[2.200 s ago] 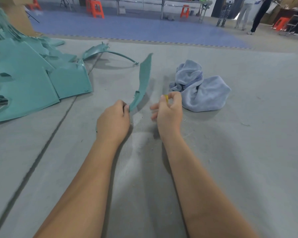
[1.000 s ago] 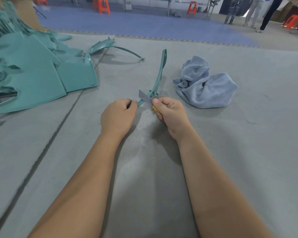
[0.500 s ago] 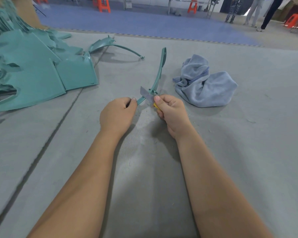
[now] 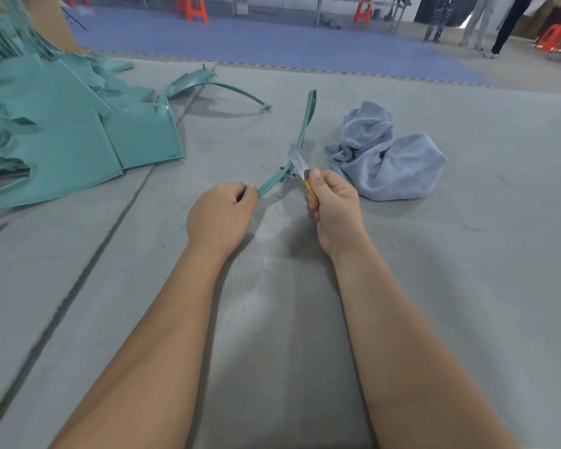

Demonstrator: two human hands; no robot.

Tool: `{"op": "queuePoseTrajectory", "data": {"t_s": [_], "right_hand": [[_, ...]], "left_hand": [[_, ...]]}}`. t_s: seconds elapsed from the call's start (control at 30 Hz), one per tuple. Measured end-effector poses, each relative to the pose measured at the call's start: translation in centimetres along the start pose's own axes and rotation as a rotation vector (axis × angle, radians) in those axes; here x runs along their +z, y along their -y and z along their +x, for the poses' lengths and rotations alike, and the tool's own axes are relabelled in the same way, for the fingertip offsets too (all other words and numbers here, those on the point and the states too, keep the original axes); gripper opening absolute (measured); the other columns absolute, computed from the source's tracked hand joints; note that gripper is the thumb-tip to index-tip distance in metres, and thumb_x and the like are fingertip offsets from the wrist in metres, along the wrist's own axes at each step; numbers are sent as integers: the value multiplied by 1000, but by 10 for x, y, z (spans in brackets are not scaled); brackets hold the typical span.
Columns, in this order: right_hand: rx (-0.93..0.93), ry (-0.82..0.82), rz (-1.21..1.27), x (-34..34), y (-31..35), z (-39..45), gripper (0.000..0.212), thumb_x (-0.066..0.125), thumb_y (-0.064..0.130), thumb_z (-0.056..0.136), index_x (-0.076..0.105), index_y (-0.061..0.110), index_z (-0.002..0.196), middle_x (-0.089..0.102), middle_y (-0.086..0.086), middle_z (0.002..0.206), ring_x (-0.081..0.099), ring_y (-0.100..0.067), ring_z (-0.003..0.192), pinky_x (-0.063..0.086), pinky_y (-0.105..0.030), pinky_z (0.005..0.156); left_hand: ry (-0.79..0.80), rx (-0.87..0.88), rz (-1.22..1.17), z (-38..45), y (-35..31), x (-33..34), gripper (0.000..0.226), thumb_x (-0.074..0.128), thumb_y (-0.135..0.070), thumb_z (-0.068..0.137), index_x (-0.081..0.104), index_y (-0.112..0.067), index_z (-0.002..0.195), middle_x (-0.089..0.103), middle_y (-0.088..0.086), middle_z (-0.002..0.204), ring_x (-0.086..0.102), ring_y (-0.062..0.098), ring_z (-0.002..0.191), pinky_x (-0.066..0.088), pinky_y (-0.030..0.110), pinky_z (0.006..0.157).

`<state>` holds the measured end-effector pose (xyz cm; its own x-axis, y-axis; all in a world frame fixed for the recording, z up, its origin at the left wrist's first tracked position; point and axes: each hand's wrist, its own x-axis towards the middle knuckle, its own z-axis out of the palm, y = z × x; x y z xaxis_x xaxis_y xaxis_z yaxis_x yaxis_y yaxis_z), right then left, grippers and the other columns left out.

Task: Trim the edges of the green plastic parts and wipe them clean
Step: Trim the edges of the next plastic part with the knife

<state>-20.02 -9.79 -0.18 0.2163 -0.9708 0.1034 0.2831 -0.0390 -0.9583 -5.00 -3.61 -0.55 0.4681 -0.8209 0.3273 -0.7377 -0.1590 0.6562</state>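
A slim, curved green plastic strip (image 4: 306, 124) stands up off the grey floor, its near end pinched in the left hand (image 4: 221, 218) and its far tip rising up and away, edge-on to us. A short grey blade (image 4: 297, 162) with a yellow handle, gripped in the right hand (image 4: 332, 202), lies against the strip's right edge, low down by a small tab. Just right of this sits a crumpled blue-grey cloth (image 4: 386, 160) on the floor. Far left is a heap of green panels (image 4: 55, 137), flat and overlapping, with ragged edges. Beyond them lies one arched green piece (image 4: 208, 84), resting on its ends.
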Motion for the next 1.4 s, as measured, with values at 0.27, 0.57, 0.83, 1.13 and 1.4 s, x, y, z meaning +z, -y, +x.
{"op": "queuePoseTrajectory", "data": {"t_s": [0.27,0.57,0.83,1.13,1.4], "right_hand": [[-13,-35,-17,2,2,-1,25,50,16,101,61,13,79,36,7,52,31,-4,47,27,-13,44],[-55,-67,-118,9,3,0,27,53,18,101,62,17,75,38,2,55,30,-6,48,26,-15,45],[-222,-150,-219,8,4,10,28,53,16,100,56,2,77,33,-10,63,26,-17,58,23,-29,53],[-151,-275,29,1,13,10,26,44,19,104,49,15,79,37,0,63,35,-6,50,29,-18,43],[-18,-192,12,6,20,6,42,71,18,88,38,19,62,30,0,58,23,-11,49,24,-19,43]], "left_hand": [[-3,9,3,0,1,0,47,41,-39,97,43,-13,58,39,-2,49,36,16,47,23,28,48],[29,48,-22,0,1,-2,48,42,-38,98,49,-6,63,42,1,52,37,17,50,27,30,50],[59,69,23,0,2,-1,48,42,-39,97,44,-10,60,42,0,51,39,19,49,26,30,48],[37,40,6,1,2,0,48,42,-41,97,51,-7,65,47,4,54,41,19,51,27,30,49],[38,23,33,1,1,1,47,41,-42,97,51,-9,65,47,-1,53,41,16,50,26,28,48]]}}
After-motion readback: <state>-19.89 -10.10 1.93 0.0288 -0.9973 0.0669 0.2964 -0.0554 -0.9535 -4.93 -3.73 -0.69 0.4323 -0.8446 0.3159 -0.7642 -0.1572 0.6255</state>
